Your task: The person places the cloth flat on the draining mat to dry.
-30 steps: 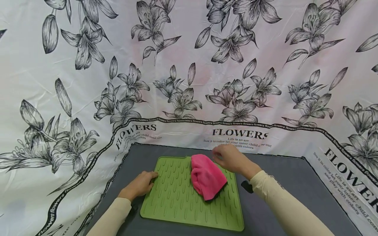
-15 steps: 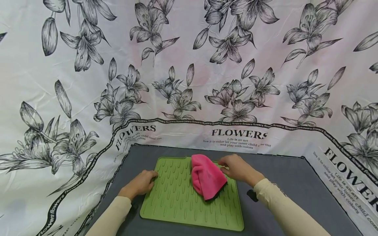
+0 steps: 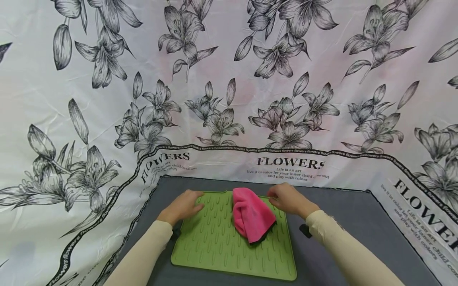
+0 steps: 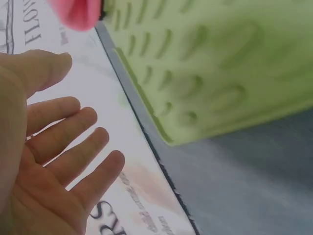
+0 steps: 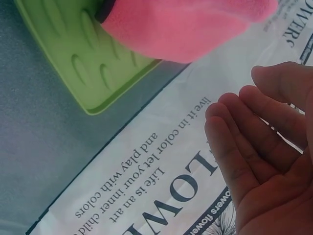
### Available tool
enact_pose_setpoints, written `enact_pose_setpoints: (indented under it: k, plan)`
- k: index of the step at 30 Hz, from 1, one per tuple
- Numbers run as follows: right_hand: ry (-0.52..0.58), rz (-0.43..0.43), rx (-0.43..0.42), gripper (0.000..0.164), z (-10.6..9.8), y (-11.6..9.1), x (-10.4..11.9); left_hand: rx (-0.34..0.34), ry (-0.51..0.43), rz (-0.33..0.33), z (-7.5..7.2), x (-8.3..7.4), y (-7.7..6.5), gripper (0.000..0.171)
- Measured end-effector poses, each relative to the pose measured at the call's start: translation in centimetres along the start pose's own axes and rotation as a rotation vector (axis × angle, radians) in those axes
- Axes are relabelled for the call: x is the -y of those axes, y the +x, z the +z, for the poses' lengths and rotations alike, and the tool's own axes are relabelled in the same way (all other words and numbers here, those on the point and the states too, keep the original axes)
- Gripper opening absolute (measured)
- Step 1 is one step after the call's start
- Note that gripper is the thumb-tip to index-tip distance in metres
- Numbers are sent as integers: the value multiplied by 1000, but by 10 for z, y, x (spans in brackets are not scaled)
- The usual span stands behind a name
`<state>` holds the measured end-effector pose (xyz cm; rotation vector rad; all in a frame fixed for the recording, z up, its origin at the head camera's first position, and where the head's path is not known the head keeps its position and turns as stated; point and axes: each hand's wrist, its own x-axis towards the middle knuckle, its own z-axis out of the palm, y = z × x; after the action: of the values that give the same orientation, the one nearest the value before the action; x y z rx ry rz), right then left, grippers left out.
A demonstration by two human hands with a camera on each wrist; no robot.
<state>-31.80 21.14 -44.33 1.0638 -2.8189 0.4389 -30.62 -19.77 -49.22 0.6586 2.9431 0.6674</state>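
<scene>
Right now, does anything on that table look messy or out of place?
Only the pink cloth: it lies crumpled in a heap across the far right part of the green mat, not spread flat. The mat itself sits flat and looks undamaged. Nothing is spilled.

A: The head view is bright and even, soft light from above, no glare; only thin shadows under the pink cloth (image 3: pixel 252 214) and along the green mat (image 3: pixel 229 246). The backdrop (image 3: pixel 229 79) bows toward the edges.

B: And the wrist views?

A: Softer. In the left one the mat (image 4: pixel 210 63) is smeared and the left hand (image 4: pixel 44 147) hazy; in the right one the right hand (image 5: pixel 266 161) is out of focus, though the printed lettering reads sharp
</scene>
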Motion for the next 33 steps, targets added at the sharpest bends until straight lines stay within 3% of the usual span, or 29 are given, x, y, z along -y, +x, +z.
enact_pose_setpoints:
  k: [8, 14, 21, 24, 28, 33]
  plan:
    - [-3, -20, -30, 8, 10, 6, -10, 27, 28, 27, 7, -29, 27, 52]
    - [9, 18, -50, 6, 23, 9, -17, 12, 61, 60, 20, -50, 48, 50]
    - [74, 112, -9, 8, 42, 12, -20, -23, 60, -55, 41, -66, 64, 49]
    - [79, 153, -1, 8, 51, 14, -20, -24, 44, -93, 51, -69, 70, 49]
    - [77, 205, -9, 5, 64, 15, -21, -11, -4, -82, 63, -73, 78, 40]
    - [68, 240, -22, 12, 82, 14, -23, -49, -12, 13, 113, -40, 111, 38]
